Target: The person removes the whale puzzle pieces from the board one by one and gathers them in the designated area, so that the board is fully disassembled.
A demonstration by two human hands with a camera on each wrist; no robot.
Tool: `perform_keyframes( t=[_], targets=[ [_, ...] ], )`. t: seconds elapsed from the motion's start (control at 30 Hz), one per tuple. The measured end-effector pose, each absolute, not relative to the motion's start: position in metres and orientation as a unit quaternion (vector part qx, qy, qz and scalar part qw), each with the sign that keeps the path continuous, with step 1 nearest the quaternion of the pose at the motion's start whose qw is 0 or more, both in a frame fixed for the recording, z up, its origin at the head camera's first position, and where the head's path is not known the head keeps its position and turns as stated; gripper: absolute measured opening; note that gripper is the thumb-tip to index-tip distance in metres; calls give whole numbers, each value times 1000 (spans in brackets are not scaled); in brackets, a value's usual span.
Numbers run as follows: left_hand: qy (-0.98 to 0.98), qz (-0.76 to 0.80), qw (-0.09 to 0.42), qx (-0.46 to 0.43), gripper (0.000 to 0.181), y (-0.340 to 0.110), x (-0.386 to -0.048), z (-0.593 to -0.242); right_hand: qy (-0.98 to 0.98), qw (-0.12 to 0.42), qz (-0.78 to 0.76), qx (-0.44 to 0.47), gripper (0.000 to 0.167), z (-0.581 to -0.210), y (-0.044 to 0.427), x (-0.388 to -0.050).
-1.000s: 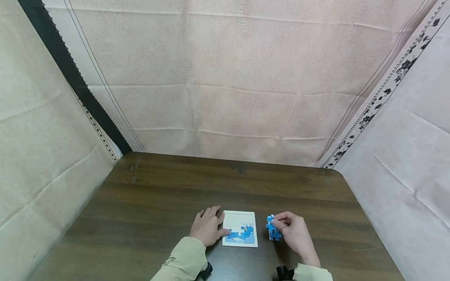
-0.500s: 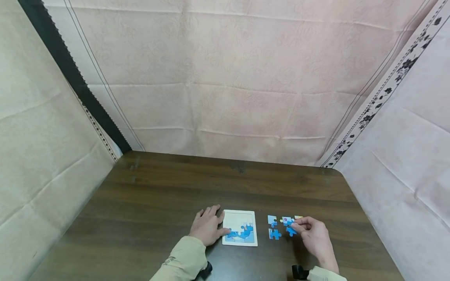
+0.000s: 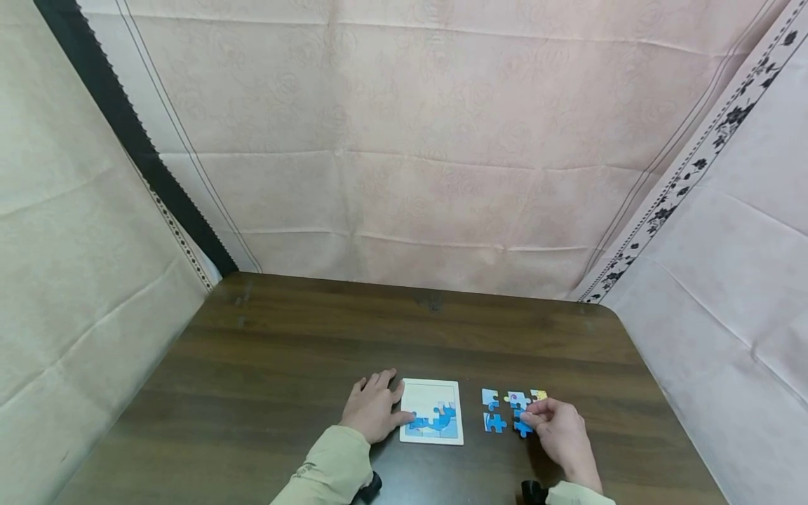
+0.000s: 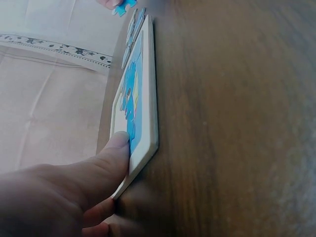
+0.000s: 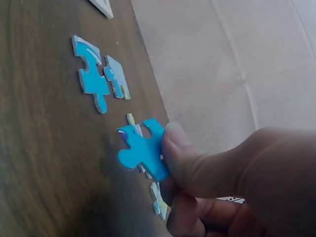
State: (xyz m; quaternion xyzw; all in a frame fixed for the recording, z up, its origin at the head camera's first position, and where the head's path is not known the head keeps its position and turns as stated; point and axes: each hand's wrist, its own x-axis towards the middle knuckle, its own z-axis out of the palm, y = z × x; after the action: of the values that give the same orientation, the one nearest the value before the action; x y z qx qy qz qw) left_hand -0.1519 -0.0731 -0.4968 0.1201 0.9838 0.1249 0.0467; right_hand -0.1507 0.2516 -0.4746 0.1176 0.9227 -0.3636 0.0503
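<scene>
My left hand rests at the left edge of a white puzzle board, its thumb pressing the frame's lower left part. Blue puzzle pieces fill the board's lower part; its upper part is pale. My right hand pinches a blue puzzle piece between thumb and fingers. In the right wrist view, this piece is tilted and partly covers loose pieces behind it. To the left of the right hand lie a blue piece with a white curve and a pale-blue piece.
A blue piece with pale parts and a yellow-marked piece lie just beyond the right hand. Everything rests on a brown wooden table. Pale cloth hangings stand behind the table and along both sides.
The right hand has moved right from the left-hand loose pieces, which now show uncovered, and over the last half second slightly back toward the person. The left hand has stayed on the board.
</scene>
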Motion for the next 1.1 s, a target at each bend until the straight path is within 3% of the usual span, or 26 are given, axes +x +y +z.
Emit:
perform_keyframes(
  t=[1.1],
  targets=[
    [983,125,47,123,71,-73,-149,-495,935,16,-333,122,12,-490,253,-151]
  ],
)
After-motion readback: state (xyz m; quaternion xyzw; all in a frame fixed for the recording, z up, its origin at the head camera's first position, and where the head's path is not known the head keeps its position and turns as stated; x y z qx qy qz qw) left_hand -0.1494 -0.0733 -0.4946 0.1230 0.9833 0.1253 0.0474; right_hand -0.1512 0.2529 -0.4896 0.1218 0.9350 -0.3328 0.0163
